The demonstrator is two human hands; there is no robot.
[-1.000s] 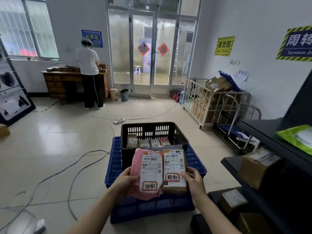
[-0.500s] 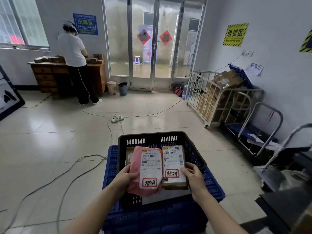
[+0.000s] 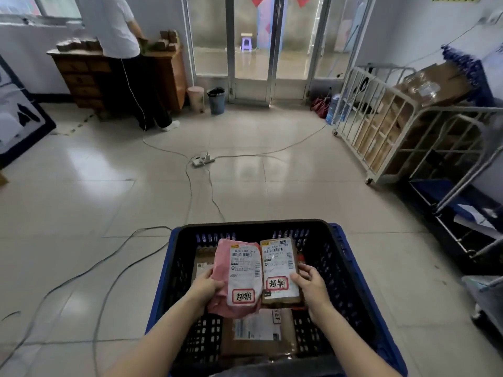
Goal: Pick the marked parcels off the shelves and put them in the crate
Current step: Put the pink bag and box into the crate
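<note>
Your left hand (image 3: 205, 288) grips the pink parcel (image 3: 239, 276) by its left edge. Your right hand (image 3: 311, 289) grips the brown parcel (image 3: 279, 270) by its right edge. The fingers (image 3: 306, 271) of each hand are curled round their parcel. The two parcels sit side by side with their edges touching and labels up, and each shows a red-ringed mark. Both hang above the open top of the black crate (image 3: 340, 268), not yet resting on anything inside it. The black crate sits in a blue crate (image 3: 160, 289). On its floor, below your hands, lies a labelled box (image 3: 258, 336), with more parcels toward its far wall.

The likely slip is in the release. The pink parcel looks soft and baggy, so held by one edge it may fold and slide out early, or drape over the crate's rim. The brown one looks stiff. If you let it go from up here, it could land on a corner of the labelled box and tip against the crate wall. Lower both before you open your fingers.

Beyond the crate's far rim, cables (image 3: 191, 191) run across the floor to a power strip (image 3: 203, 159). You could catch a foot on them when stepping round the crate. To the right of the crate and farther off stands a cage trolley (image 3: 381, 137) of cartons. Farthest from the crate, a person (image 3: 119, 28) stands at a table (image 3: 81, 77) beside glass doors (image 3: 253, 50).
</note>
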